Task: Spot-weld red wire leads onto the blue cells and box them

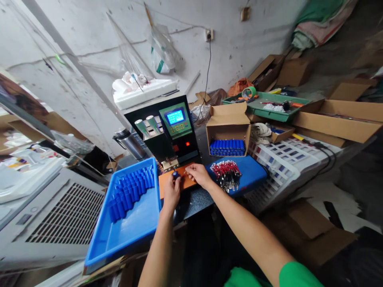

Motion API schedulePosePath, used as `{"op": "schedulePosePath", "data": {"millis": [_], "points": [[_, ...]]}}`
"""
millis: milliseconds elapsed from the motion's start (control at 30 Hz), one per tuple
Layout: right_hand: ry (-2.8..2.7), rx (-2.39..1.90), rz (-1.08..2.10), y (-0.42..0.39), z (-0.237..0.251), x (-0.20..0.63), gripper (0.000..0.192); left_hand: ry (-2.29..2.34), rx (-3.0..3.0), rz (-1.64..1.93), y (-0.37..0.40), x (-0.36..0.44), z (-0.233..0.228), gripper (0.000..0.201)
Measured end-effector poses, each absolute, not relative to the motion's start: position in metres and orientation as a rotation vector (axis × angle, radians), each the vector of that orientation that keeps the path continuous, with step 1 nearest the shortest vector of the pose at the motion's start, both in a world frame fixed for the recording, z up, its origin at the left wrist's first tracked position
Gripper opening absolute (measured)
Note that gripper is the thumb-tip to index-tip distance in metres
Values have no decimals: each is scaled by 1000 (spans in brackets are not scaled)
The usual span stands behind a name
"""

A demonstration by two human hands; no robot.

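Note:
My left hand (pixel 171 190) holds a small blue cylindrical battery cell (pixel 176 174) upright on the orange work plate (pixel 188 183) of a black spot-welding machine (pixel 172 129). My right hand (pixel 198 174) rests beside it on the plate, fingers pinched near the cell; what it pinches is too small to tell. A blue tray (pixel 134 227) with several blue cells (pixel 131 189) lies to the left. A bundle of red and black wires (pixel 226 172) lies on a blue pad (pixel 251 175) to the right.
An open cardboard box (pixel 229 129) packed with blue cells stands behind the wires. A white plastic crate (pixel 277 159), a green tray (pixel 265 105) of tools and more cartons fill the right. A steel kettle (pixel 130 143) and a grilled appliance (pixel 60 215) sit left.

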State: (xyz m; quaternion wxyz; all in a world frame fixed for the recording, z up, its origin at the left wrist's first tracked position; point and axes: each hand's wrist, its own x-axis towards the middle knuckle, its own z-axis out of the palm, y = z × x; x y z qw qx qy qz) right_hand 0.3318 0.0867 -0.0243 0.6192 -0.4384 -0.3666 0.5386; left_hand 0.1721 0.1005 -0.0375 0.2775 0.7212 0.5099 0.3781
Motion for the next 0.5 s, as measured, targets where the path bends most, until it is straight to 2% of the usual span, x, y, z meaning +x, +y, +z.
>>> {"op": "schedulePosePath", "data": {"millis": [500], "points": [[-822,-970,1203,101,-16,294,21,1505,2076,991,98,171,-42,20]]}}
